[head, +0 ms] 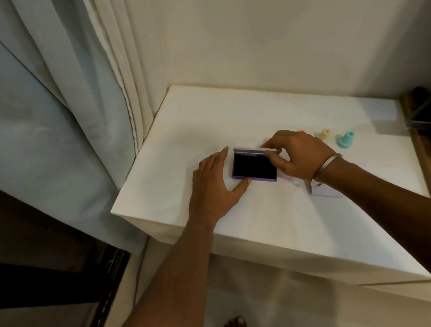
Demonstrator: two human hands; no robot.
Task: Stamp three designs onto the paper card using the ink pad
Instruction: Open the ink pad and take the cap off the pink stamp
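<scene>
Ink pad: purple case, dark surface, uncovered.

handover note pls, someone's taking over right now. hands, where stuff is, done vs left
Left hand: flat on the white table, fingers straight, bracing the purple ink pad from its left side.
Right hand: fingers pinch the pad's lid, which is hinged up at the far edge; dark ink surface exposed.
Stamps: teal stamp and cream stamp stand to the right; a pink one peeks out behind the right hand.
Paper card: partly under the right wrist; no prints visible on it.
Done: pad opened. Left: ink and stamp all three designs.
</scene>
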